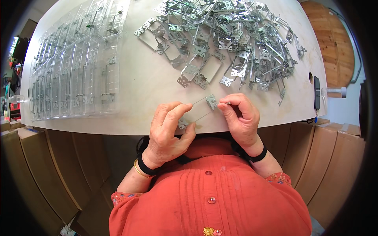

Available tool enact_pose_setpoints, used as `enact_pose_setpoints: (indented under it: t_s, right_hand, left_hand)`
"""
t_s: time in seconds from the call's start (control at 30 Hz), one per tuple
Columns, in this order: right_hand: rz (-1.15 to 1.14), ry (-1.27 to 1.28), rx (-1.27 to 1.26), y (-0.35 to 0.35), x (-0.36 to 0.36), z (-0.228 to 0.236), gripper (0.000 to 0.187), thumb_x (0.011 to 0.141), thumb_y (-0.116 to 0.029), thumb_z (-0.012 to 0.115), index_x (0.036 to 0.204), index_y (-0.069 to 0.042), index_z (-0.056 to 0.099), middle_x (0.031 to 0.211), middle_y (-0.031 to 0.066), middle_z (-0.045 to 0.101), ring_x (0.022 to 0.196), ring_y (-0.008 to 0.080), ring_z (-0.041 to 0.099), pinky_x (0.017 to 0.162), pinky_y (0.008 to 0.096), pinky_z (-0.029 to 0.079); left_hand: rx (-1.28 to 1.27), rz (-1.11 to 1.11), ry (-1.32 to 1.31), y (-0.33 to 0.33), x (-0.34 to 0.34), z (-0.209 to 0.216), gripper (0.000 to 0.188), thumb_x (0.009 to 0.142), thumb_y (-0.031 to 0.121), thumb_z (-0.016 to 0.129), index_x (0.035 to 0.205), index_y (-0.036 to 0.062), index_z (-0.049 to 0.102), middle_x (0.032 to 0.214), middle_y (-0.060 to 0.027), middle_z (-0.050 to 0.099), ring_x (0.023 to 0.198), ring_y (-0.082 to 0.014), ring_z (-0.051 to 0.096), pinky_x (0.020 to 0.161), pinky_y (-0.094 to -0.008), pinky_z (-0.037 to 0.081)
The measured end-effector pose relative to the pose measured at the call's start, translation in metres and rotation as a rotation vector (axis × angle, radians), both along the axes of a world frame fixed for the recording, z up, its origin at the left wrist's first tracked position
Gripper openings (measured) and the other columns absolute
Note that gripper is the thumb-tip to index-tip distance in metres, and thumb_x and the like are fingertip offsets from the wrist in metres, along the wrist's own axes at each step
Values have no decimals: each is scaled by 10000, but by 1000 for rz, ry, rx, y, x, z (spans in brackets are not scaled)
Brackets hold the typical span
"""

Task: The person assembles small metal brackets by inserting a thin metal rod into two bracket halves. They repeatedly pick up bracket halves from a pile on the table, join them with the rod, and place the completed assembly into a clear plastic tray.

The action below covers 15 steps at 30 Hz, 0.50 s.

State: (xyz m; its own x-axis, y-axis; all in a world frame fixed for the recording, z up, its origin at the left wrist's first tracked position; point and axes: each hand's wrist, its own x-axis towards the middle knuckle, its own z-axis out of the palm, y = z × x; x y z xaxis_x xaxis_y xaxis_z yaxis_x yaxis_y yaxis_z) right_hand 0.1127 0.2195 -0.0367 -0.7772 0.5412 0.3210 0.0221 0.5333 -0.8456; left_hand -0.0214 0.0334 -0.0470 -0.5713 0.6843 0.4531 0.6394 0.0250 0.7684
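Observation:
Close to the table's near edge, a thin metal bracket frame [211, 102] with two slim rods spans the gap between my hands. My left hand [167, 131] curls its fingers and thumb around the frame's left end, which is mostly hidden. At the other end, my right hand [242, 118] is pinched, thumb against forefinger, just beside the frame's right plate. A tiny shiny tip shows between those fingers, too small to name. Beyond my hands lies a large tangled pile of similar metal brackets [240, 43].
Clear plastic trays [75, 70] with long compartments, holding similar brackets, cover the table's left side. A black oblong device [317, 93] sits at the right edge, by a round hole [311, 78]. Cardboard boxes [328, 161] stand below the white table [134, 78] on both sides.

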Motion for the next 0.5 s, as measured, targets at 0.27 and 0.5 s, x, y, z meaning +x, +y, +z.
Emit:
enact_pose_setpoints:
  t_s: [0.27, 0.5]
  right_hand:
    - [-7, -42, 46, 0, -2, 4, 104, 952, 9, 778, 1030, -23, 717, 958, 75, 722, 790, 151, 654, 704, 271, 522]
    - [3, -20, 22, 0, -2, 2, 106, 949, 11, 780, 1022, -27, 714, 944, 72, 718, 789, 147, 655, 698, 271, 520]
  left_hand:
    - [-9, 5, 3, -1, 0, 0, 567, 706, -100, 793, 1251, -5, 669, 1123, -148, 675, 914, -257, 629, 775, -345, 541]
    - [-8, 2, -1, -1, 0, 0, 568, 713, -94, 800, 1258, -5, 667, 1122, -142, 675, 911, -249, 627, 772, -340, 541]
